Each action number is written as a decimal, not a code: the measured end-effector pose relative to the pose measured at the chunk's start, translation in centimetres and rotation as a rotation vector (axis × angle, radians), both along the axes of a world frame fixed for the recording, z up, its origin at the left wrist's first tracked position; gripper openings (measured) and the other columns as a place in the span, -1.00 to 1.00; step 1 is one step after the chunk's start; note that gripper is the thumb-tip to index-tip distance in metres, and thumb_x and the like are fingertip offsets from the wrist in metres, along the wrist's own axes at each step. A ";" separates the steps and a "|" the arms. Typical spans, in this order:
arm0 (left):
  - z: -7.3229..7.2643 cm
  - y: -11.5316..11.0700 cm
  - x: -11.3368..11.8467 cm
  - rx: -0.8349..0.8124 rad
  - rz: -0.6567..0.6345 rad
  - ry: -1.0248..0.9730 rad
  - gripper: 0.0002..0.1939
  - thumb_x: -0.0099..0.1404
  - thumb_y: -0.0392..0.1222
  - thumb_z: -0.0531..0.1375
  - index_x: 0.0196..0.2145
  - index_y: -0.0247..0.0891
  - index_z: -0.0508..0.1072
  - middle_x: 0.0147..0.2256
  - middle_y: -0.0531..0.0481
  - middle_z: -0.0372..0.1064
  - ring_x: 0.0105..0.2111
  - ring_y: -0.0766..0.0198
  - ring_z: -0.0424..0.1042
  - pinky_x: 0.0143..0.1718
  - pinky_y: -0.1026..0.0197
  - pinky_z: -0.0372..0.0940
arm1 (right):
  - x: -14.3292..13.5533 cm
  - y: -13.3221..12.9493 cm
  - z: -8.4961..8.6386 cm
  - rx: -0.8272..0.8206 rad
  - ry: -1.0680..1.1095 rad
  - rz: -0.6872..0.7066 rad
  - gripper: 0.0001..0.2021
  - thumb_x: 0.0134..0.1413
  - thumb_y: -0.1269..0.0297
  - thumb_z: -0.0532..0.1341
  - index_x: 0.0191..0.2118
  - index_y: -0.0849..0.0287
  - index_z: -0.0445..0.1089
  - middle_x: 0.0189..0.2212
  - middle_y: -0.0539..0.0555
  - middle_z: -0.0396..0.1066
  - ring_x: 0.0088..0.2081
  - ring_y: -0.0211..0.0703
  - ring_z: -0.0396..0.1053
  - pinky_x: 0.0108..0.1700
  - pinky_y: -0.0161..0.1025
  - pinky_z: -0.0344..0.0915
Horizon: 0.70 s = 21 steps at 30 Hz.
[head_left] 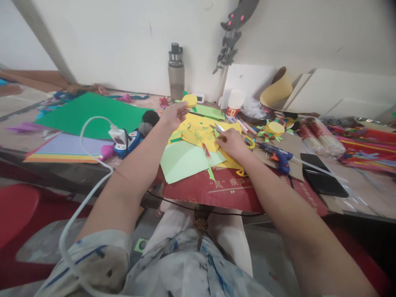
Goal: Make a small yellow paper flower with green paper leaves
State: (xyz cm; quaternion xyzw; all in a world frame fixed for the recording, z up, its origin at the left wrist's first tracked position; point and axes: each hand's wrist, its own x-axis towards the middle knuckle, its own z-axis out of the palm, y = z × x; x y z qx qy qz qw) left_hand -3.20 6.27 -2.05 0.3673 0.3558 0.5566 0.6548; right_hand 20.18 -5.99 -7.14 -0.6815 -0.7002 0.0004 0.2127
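Note:
My left hand (175, 115) is raised over the back of the work area, its fingers closed on a round yellow paper piece (189, 100) with green bits at its edge. To the right, my right hand (230, 142) rests low over yellow paper scraps (198, 131), fingers bent around the scissors (219, 128), whose blades point left. Part of a yellow handle shows beside that hand. Light green sheets (182, 163) lie beneath the scraps on a red board (198, 189).
A bottle (176, 78) stands at the back wall. At left lie a green sheet (93, 113) and a power strip (126, 142) with a white cable. A blue glue gun (282, 161), black phone (324, 175) and another yellow paper round (274, 128) are at right.

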 end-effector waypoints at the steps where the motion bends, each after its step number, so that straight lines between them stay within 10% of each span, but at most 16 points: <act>1: 0.0 0.0 0.0 0.002 0.001 0.001 -0.92 0.17 -0.27 0.36 -0.39 -0.27 0.51 -0.48 0.01 0.53 -0.46 0.40 0.51 -0.56 0.41 0.19 | -0.2 -0.2 0.3 -0.029 0.023 -0.020 -0.76 0.19 0.14 0.24 -0.18 0.14 0.60 -0.08 0.25 0.46 -0.01 0.18 0.36 0.03 0.21 0.23; 10: 1.2 -0.1 -1.7 0.108 0.099 -0.052 -0.69 0.17 -0.12 0.42 -0.15 -0.23 0.53 -0.42 0.00 0.55 -0.25 0.27 0.58 -0.32 0.29 0.37 | -0.7 -0.9 1.4 0.001 0.101 -0.075 -0.74 0.16 0.34 0.16 -0.17 0.17 0.61 -0.13 0.21 0.53 -0.04 0.09 0.41 0.02 0.04 0.23; 21: 0.4 -1.5 -1.0 0.139 -0.367 0.365 -0.80 0.05 -0.35 0.46 -0.37 -0.36 0.54 -0.39 -0.17 0.56 -0.42 0.25 0.56 -0.40 0.28 0.37 | 0.5 -0.3 1.2 0.065 0.223 0.046 -0.76 0.23 0.19 0.21 -0.19 0.22 0.57 -0.16 0.17 0.56 -0.19 -0.11 0.45 -0.02 -0.15 0.31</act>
